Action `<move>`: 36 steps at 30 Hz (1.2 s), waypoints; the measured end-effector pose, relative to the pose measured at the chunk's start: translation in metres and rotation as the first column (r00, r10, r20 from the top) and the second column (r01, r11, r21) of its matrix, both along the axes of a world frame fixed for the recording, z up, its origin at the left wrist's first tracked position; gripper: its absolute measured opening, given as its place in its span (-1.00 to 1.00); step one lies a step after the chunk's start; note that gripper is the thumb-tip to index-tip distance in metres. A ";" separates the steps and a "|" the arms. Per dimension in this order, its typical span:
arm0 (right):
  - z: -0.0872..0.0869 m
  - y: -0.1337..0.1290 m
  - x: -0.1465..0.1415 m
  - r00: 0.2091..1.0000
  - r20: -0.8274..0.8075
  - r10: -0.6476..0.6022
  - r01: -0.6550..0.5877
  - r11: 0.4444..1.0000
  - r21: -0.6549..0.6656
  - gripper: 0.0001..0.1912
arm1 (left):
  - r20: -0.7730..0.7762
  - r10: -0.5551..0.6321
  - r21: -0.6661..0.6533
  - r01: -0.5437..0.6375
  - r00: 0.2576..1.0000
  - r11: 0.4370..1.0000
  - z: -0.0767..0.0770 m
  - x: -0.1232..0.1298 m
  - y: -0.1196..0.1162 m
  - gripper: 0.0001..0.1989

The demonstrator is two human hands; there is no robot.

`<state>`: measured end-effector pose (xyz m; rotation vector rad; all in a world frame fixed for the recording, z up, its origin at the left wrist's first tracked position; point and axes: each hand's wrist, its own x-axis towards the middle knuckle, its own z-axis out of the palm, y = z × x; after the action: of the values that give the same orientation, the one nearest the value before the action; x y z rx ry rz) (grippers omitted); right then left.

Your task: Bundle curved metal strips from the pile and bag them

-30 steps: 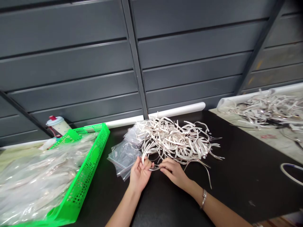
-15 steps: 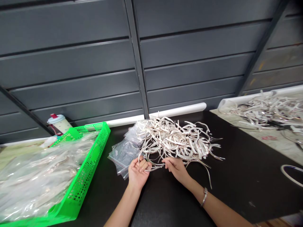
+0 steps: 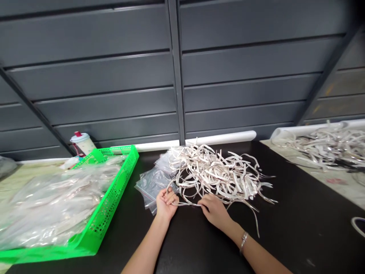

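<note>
My left hand (image 3: 167, 203) is closed around the ends of a few thin, shiny silver-and-white strips (image 3: 186, 204), palm turned upward. The other end of these strips is pinched in my right hand (image 3: 213, 208), which wears a silver bracelet at its wrist. Between the two hands the strips run nearly straight, just above the black table. Right behind them lies a tangled pile of curved white and silvery strips (image 3: 219, 171). Clear zip bags (image 3: 154, 182) are stacked beyond my left hand, partly under the pile. How many strips I hold is hard to see.
On the left, a green plastic basket (image 3: 112, 205) holds clear bags of strips. Behind it stands a cup with a red-topped lid (image 3: 83, 142). A white roll (image 3: 222, 137) lies along the grey panelled wall. More strips (image 3: 327, 146) are heaped at the far right.
The view has shifted left. My right hand has moved slightly toward me and curled further over the strips, which now run straighter between my hands. My left hand keeps its hold.
</note>
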<state>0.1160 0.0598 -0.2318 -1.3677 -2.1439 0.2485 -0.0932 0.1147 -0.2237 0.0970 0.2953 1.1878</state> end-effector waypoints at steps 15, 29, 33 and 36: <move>0.020 0.059 -0.057 0.977 0.195 -0.085 0.060 0.990 0.130 -0.73 | -0.041 -0.011 0.044 0.013 0.999 0.999 -0.003 -0.009 0.007 -0.87; 0.065 0.044 -0.050 0.960 -0.191 0.206 -0.199 0.979 0.051 -0.75 | -0.057 0.083 0.094 -0.078 0.995 0.993 0.011 0.004 0.002 -0.79; 0.057 0.028 -0.064 0.978 0.026 0.207 -0.207 0.978 0.017 -0.76 | -0.121 0.050 0.111 -0.037 0.991 0.993 0.015 0.005 -0.002 -0.68; 0.050 0.025 -0.068 0.981 0.095 0.167 -0.171 0.984 0.042 -0.77 | -0.142 0.026 0.122 -0.008 0.990 0.992 0.019 0.006 -0.005 -0.64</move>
<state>0.0475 0.0844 -0.1820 -1.1909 -2.3295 0.2004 -0.0870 0.1093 -0.2050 0.2875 0.3507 1.2177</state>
